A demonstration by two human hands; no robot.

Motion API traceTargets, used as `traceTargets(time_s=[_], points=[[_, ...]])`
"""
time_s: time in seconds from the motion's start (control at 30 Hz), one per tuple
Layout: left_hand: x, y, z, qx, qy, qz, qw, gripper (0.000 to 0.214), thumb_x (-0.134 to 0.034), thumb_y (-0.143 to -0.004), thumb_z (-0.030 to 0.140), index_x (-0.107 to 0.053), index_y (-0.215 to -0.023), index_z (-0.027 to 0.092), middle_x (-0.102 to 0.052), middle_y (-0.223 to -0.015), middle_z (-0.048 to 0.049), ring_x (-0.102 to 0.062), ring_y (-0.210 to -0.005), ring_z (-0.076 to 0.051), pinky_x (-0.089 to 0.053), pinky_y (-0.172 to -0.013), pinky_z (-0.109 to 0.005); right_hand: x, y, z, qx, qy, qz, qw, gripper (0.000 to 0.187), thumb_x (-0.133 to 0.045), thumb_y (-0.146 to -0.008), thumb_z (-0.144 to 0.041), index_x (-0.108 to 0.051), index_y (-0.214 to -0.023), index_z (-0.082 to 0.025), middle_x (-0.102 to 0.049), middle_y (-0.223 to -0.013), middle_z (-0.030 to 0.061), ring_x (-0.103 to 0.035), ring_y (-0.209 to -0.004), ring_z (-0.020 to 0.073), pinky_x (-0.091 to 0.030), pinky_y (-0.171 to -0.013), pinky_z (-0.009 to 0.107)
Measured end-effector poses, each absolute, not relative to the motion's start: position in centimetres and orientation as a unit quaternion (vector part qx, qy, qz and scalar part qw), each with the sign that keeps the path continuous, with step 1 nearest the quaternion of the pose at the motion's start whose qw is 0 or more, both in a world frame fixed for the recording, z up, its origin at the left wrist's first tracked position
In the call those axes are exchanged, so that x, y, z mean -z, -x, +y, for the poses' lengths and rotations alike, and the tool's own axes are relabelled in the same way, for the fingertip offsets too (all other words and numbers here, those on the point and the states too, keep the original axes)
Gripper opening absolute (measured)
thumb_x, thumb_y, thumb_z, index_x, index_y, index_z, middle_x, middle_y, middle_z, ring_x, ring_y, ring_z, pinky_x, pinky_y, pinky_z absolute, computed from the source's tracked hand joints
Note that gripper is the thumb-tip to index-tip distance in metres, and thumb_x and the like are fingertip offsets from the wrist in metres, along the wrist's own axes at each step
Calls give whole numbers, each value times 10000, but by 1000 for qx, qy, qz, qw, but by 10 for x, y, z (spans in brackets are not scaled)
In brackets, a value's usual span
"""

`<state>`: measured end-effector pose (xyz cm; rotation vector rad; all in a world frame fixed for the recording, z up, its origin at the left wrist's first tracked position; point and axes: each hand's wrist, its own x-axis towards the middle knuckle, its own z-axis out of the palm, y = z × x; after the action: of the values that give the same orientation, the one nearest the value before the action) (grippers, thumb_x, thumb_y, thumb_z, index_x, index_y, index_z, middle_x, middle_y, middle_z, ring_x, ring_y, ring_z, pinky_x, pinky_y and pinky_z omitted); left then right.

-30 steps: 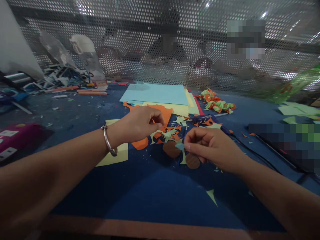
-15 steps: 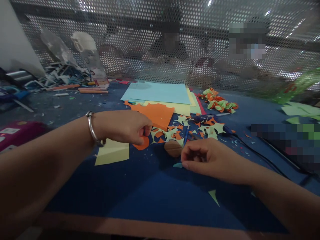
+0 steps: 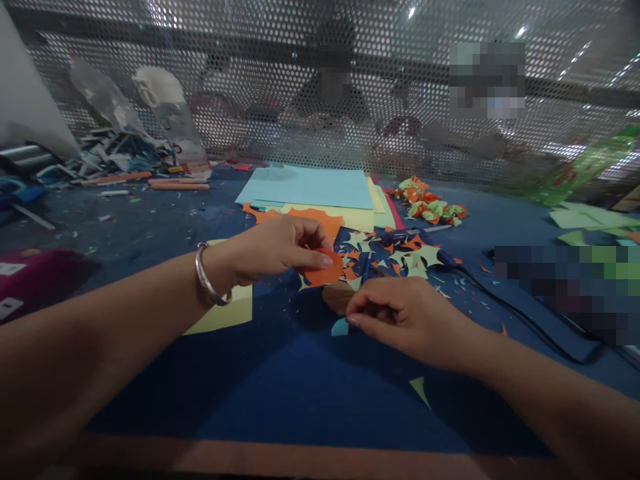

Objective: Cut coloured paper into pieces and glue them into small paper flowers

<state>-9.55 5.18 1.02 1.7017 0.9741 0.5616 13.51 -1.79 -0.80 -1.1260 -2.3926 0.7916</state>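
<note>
Orange paper disc (image 3: pixel 324 268) is pinched by left hand (image 3: pixel 273 250) fingers; right hand (image 3: pixel 400 317) fingers curl together by a blue scrap (image 3: pixel 340 327); grip lightly, avoiding creases.

No text, number or brand is readable anywhere in your view. The magenta box (image 3: pixel 37 275) at your far left carries white stickers, but they're too small and blurred to read. The clear bottle (image 3: pixel 173 123) by the mesh screen has a label, smeared and not legible. The orange paper circle (image 3: pixel 324 268) pinched in your left hand (image 3: pixel 273 248) shows a plain face with no print. The paper sheets and scraps on the worktop (image 3: pixel 300 387) show flat colour only, with no writing you can make out.
</note>
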Motion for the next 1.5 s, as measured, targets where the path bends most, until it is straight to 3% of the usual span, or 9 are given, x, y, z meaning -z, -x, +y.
traceTargets(time_s=[0.27, 0.4, 0.53, 0.67, 0.77, 0.9, 1.23, 1.5], points=[[-3, 73, 29, -341, -572, 398, 631, 161, -728, -798, 91, -575, -791, 143, -607, -647, 49, -568, -599, -60, -443, -605, -183, 11, -140, -19, -74, 381, -872, 299, 98, -591, -939, -195, -682, -972, -184, -696, -815, 26, -620, -669, 122, -469, -618, 248], [-6, 66, 23, -349, -503, 402, 680, 252, -703, -806, 29, -508, -702, 150, -603, -581, 56, -581, -555, -50, -459, -592, -168, 12, -140, -22, 20, 384, -867, 318, 160, -594, -947, -203, -655, -1095, -209, -730, -942, 49, -635, -664, 134, -484, -595, 267], [-8, 64, 18, -340, -469, 398, 712, 253, -700, -802, 0, -511, -745, 157, -631, -577, 52, -623, -570, -61, -476, -599, -164, 10, -142, -23, 54, 376, -873, 305, 131, -585, -944, -187, -665, -1043, -217, -745, -973, 65, -696, -791, 179, -526, -663, 291], [-9, 66, 17, -320, -469, 383, 728, 207, -688, -831, 30, -585, -946, 167, -728, -690, -7, -698, -640, -110, -514, -614, -194, 9, -144, -21, 34, 366, -874, 318, 120, -577, -951, -177, -675, -1011, -212, -738, -987, 67, -702, -884, 192, -542, -760, 309], [-7, 67, 18, -314, -488, 383, 719, 94, -667, -853, 64, -633, -896, 141, -736, -726, -27, -705, -658, -110, -537, -649, -209, 9, -143, -20, -11, 368, -865, 341, 115, -571, -957, -183, -671, -992, -229, -726, -947, 51, -686, -862, 188, -536, -780, 322], [-4, 66, 17, -303, -530, 374, 698, 29, -668, -867, 131, -676, -839, 128, -744, -760, -34, -707, -671, -111, -564, -673, -228, 7, -141, -20, -54, 405, -838, 360, 80, -588, -948, -222, -664, -921, -220, -695, -877, 45, -625, -729, 161, -503, -641, 293], [-3, 64, 15, -296, -543, 359, 699, 73, -647, -871, 149, -668, -802, 139, -721, -721, -6, -716, -640, -112, -583, -642, -221, 8, -141, -19, -176, 467, -780, 377, 47, -619, -930, -259, -638, -939, -217, -680, -894, 23, -600, -608, 104, -493, -583, 256], [-2, 64, 14, -304, -546, 344, 701, 49, -670, -849, 176, -675, -811, 145, -732, -747, -18, -728, -656, -129, -582, -633, -232, 2, -137, -20, -228, 497, -742, 388, 70, -653, -876, -271, -622, -870, -208, -607, -621, -29, -566, -499, 100, -421, -450, 225]])
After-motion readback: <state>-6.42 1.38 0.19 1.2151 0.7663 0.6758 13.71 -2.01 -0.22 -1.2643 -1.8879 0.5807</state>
